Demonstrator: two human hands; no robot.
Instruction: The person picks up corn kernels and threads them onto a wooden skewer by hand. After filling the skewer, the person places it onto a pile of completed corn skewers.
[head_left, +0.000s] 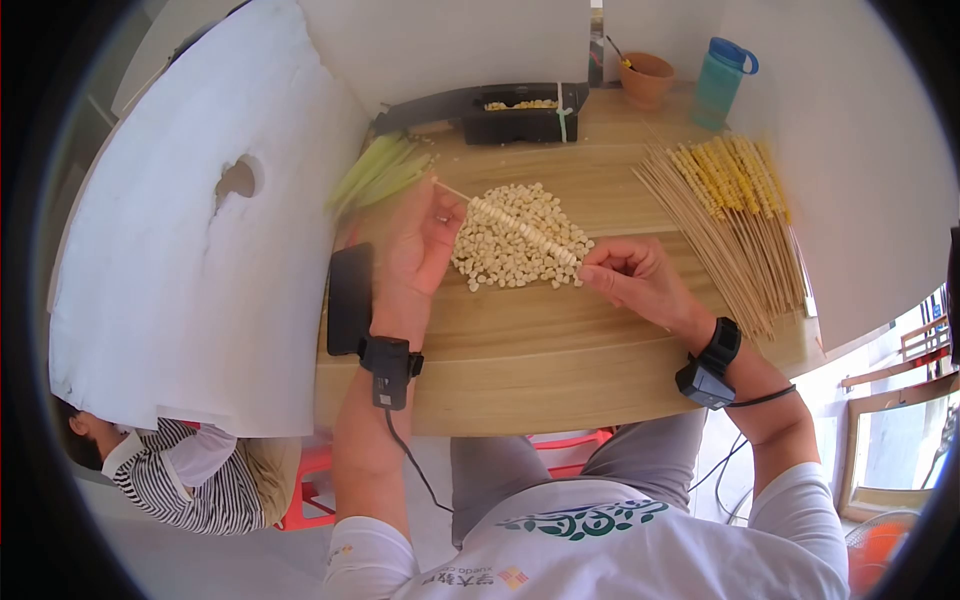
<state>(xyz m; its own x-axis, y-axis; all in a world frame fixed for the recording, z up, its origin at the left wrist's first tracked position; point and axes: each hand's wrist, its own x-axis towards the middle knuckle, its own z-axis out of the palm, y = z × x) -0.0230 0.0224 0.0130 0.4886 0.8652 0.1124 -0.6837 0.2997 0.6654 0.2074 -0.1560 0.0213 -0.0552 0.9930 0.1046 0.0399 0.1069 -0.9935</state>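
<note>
A thin wooden skewer point(520, 230) threaded with pale kernels slants above a pile of loose corn kernels point(500, 262) on the table. My left hand point(428, 235) is closed on its upper left end, where a short bare length of stick shows. At the lower right end, my right hand point(637, 277) pinches the tip of the kernel row with thumb and forefinger. Whether a loose kernel sits between those right fingertips is too small to make out. Both wrists wear black strapped devices with cables.
Bare sticks point(690, 255) and yellow kernel-covered skewers point(735, 178) lie at right. Behind stand a black box point(520, 126), a clay pot point(646, 80) and a blue bottle point(718, 85). Green husks point(380, 172) and a black phone-like slab point(350, 300) lie left, beside a white partition point(190, 270).
</note>
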